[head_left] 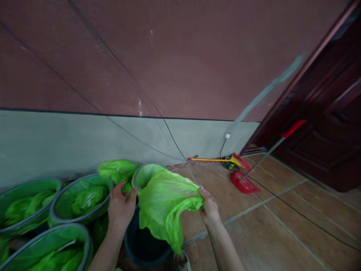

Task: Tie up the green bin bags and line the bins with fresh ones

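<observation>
My right hand (210, 206) is closed on one end of a thin, see-through green bag (169, 199), which hangs spread out to the left over a dark bucket (148, 241). My left hand (122, 205) is apart from that bag, its fingers slightly bent and spread with nothing visible in them. Right behind its fingertips, a bunched green bag (118, 171) lies by the wall; I cannot tell whether they touch. A light green bucket (149, 174) stands behind the hanging bag, which partly covers it.
Several grey-rimmed buckets (81, 216) with bunched green bags crowd the left. A red long-handled dustpan (244, 183) and a yellow-handled tool (210, 160) are on the tiled floor (270, 229) at right. A black cable (304, 216) crosses the tiles near a dark red door (316, 131).
</observation>
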Available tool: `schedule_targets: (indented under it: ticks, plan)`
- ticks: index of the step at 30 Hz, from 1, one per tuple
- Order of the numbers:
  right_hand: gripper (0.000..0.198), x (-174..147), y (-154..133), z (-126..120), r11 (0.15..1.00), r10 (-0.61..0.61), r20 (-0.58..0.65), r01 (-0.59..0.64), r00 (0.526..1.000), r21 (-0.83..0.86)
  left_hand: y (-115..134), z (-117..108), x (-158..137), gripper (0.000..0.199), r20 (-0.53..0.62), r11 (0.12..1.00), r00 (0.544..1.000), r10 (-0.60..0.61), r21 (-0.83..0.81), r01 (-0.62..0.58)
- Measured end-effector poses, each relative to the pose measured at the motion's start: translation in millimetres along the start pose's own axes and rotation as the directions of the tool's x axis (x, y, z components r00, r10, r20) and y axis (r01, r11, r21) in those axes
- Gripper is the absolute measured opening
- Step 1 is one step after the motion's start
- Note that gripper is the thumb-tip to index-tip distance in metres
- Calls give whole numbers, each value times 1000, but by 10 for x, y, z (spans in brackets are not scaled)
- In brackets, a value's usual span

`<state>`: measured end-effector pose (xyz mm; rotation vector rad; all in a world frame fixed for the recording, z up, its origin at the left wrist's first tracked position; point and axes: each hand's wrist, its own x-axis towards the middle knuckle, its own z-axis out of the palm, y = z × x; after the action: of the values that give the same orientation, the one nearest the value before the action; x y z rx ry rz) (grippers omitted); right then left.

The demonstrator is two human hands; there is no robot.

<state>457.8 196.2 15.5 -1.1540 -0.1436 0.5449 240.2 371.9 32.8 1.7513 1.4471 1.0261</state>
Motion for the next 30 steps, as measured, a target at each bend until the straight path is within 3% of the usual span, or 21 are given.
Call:
schedule_targets:
  ticks: [2, 4, 6, 7, 9, 11, 15, 17, 20, 23, 26, 30]
  plan:
    - [35, -128, 67, 103, 995, 80, -36, -77, 996, 70, 172, 105, -257, 59, 62, 978, 977, 203, -55, -200]
    - [34, -287, 129, 252, 987, 132, 50, -136, 990, 84, 332, 205, -564, 46, 315, 934, 880, 354, -174, -313]
    - [32, -429, 153, 386, 987, 129, 164, -143, 978, 73, 437, 294, -824, 34, 520, 922, 763, 384, -249, -295]
    - [31, -479, 148, 435, 988, 122, 199, -139, 972, 73, 460, 333, -910, 33, 570, 926, 731, 375, -269, -266]
    - [31, -529, 115, 490, 984, 138, 230, -160, 963, 79, 448, 389, -980, 33, 590, 940, 735, 335, -260, -220]
    - [30, -530, 71, 496, 976, 173, 277, -202, 945, 79, 384, 407, -931, 31, 561, 950, 768, 308, -228, -214]
    - [45, -512, 44, 455, 978, 194, 505, -208, 841, -28, 278, 353, -705, 25, 435, 950, 846, 309, -182, -254]
    - [58, -517, 88, 456, 981, 195, 554, -170, 809, -98, 277, 312, -626, 22, 382, 954, 877, 293, -173, -244]
    - [55, -515, 197, 503, 985, 149, 544, -76, 826, -154, 304, 267, -585, 21, 387, 960, 882, 270, -179, -215]
    - [27, -468, 278, 551, 981, 65, 515, 41, 855, -192, 309, 238, -578, 24, 471, 954, 832, 292, -209, -217]
    - [24, -389, 290, 542, 974, 21, 456, 85, 890, -210, 278, 202, -538, 32, 519, 954, 801, 296, -199, -224]
    - [26, -304, 266, 475, 965, -52, 353, 138, 934, -223, 211, 139, -425, 34, 453, 969, 857, 245, -132, -207]
